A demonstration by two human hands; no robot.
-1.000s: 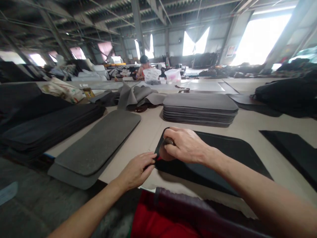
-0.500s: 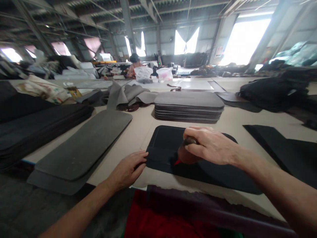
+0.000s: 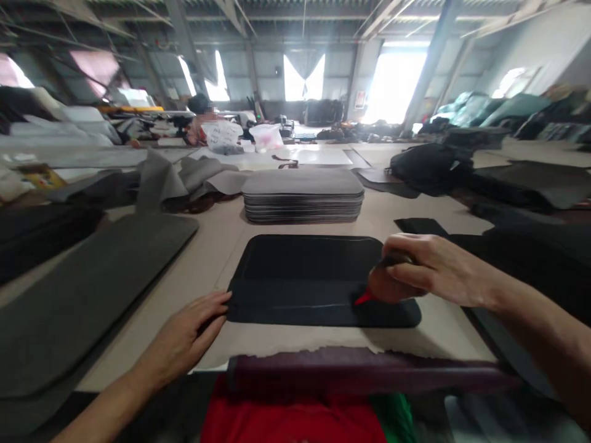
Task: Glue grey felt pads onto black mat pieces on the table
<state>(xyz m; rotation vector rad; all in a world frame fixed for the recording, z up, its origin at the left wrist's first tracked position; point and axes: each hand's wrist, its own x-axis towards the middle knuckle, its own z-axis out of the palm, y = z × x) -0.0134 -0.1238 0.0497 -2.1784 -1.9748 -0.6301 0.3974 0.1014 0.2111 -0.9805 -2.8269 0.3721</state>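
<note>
A black rounded panel (image 3: pixel 295 264) lies flat on the table in front of me. My left hand (image 3: pixel 196 326) has its fingers stretched out, their tips touching the panel's left edge. In my right hand (image 3: pixel 429 267) is a brownish squeeze bottle (image 3: pixel 385 284), tilted so that its red nozzle (image 3: pixel 362 299) points down at the panel's right part. A thin pale line (image 3: pixel 305 306) runs along the near part of the panel, ending close to the nozzle. Whether the nozzle touches the surface I cannot tell.
Behind the panel stands a stack of grey rounded panels (image 3: pixel 302 184). Larger dark grey sheets (image 3: pixel 106 289) lie at left. Crumpled grey material (image 3: pixel 184 175) and a black bundle (image 3: pixel 427 169) sit farther back. A dark maroon roll (image 3: pixel 360 372) runs along the near edge. A person (image 3: pixel 201 117) is far off.
My right hand has moved the squeeze bottle rightward along the panel, and the pale line now trails behind it. My left hand stays at the left edge. The view has turned right.
</note>
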